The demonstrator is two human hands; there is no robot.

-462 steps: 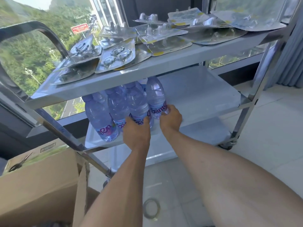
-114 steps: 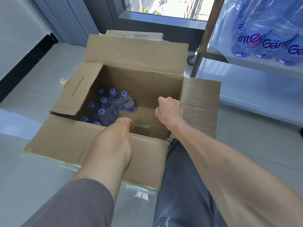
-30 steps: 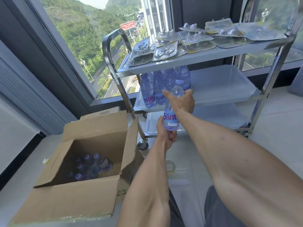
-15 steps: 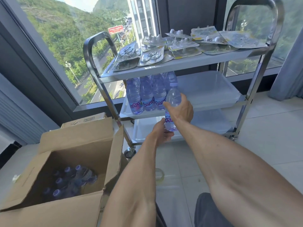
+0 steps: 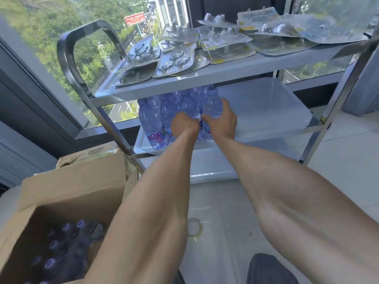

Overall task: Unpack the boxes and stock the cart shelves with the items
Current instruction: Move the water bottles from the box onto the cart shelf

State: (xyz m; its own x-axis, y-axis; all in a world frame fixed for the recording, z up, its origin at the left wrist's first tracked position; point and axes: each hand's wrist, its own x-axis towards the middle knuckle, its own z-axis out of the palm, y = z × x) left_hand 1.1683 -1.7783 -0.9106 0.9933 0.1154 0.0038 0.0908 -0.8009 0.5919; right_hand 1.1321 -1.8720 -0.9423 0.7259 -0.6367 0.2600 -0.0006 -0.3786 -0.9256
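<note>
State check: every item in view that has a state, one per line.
Right hand: gripping a water bottle, upright at the middle shelf.
Left hand: on the bottle group, grip unclear.
Cardboard box: flaps open, bottles inside.
Top shelf: covered with blister packs.
Tape roll: flat on the floor.

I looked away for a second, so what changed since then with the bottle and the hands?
The bottle moved from in front of the cart onto the middle shelf, beside the other bottles. The right hand still grips it; the left hand left its base and rose beside it. The box is unchanged.
</note>
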